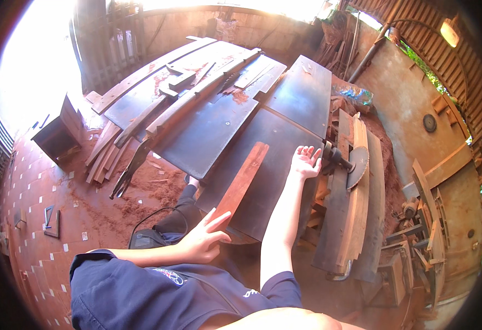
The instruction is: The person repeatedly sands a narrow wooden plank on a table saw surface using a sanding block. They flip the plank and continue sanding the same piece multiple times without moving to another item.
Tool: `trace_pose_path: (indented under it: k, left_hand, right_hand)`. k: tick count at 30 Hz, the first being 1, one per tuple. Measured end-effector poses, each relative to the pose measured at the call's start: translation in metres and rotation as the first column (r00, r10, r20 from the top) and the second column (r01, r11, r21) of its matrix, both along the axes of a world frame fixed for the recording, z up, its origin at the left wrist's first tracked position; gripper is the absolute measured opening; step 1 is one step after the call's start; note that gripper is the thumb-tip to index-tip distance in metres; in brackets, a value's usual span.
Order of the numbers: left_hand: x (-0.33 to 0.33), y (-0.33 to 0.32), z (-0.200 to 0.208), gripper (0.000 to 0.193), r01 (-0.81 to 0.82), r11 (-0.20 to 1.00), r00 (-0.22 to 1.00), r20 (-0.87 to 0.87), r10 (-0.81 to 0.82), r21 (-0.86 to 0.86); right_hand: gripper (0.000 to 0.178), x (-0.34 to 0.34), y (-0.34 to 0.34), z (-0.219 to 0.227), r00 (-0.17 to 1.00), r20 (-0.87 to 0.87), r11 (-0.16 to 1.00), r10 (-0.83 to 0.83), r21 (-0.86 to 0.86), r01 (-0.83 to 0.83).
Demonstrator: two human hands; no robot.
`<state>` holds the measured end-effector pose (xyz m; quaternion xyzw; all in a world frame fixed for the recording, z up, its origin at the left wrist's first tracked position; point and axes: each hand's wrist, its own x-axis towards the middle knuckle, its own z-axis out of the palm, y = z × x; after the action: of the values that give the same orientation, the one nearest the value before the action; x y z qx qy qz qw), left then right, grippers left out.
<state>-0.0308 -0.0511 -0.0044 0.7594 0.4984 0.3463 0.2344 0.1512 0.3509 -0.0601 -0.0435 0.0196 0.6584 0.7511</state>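
So the main thing here is a long, narrow reddish-brown wooden plank lying flat on the dark metal table of what looks like a big workshop saw bench. Its long axis runs diagonally, near end down by the person's body, far end pointing up and a bit to the right across the table.

The left hand is right at the near end of that plank, fingers stretched out and touching or just resting on the end of it. It's a loose, open grip, not wrapped around the wood. So the plank runs straight away from the left hand, up and away from the body, and that hand is clearly the nearer one.

The right hand is further out, palm flat and fingers spread on the table, to the right of the plank's far end and apart from it. Holding nothing. Just beyond it sits a round toothed saw blade on a spindle at the table's right edge, pretty near the fingertips.

Further back on the table there's a heap of long grey-brown timber offcuts. The red tiled floor to the left is covered in reddish sawdust, with more boards leaning against the table.
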Motion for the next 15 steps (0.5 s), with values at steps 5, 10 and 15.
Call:
trace_pose_path:
  k: [5, 10, 15]
  left_hand:
    - [0.001, 0.014, 0.001, 0.034, -0.005, 1.000, 0.999, 0.051, 0.005, 0.005]
    - [0.004, 0.019, 0.002, 0.036, -0.030, 0.999, 1.000, -0.006, 0.030, -0.015]
    - [0.004, 0.021, 0.004, 0.037, -0.028, 1.000, 1.000, -0.001, 0.028, 0.009]
  right_hand:
    - [0.040, 0.000, 0.001, -0.001, 1.000, 0.019, 1.000, 0.005, 0.013, -0.005]
    - [0.041, 0.002, 0.002, -0.002, 1.000, 0.023, 1.000, 0.001, 0.025, -0.002]
    - [0.042, -0.001, 0.001, 0.000, 1.000, 0.031, 1.000, -0.002, 0.005, 0.002]
